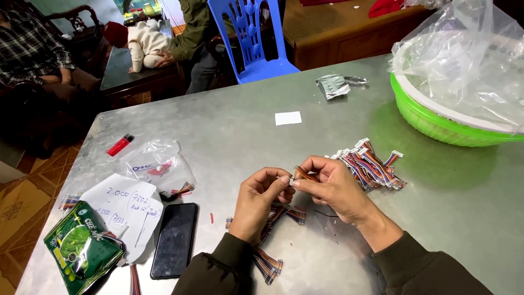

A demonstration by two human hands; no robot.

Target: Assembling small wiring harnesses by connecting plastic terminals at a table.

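My left hand [261, 198] and my right hand [331, 186] meet above the metal table [245, 125], fingertips pinching a small multicoloured wire harness [303, 175] between them. Just right of my right hand lies a heap of the same striped wire harnesses with white connectors [371, 161]. More loose harnesses [286, 215] lie under my hands, and another [268, 265] rests by my left sleeve.
A black phone [174, 239] lies at the front left beside handwritten paper [126, 210], a green packet [82, 247] and a clear bag [157, 161]. A red lighter [120, 145], a white slip [287, 118] and a green basket with plastic film [448, 109] also sit here. People sit beyond the table; a blue chair [252, 38] stands there.
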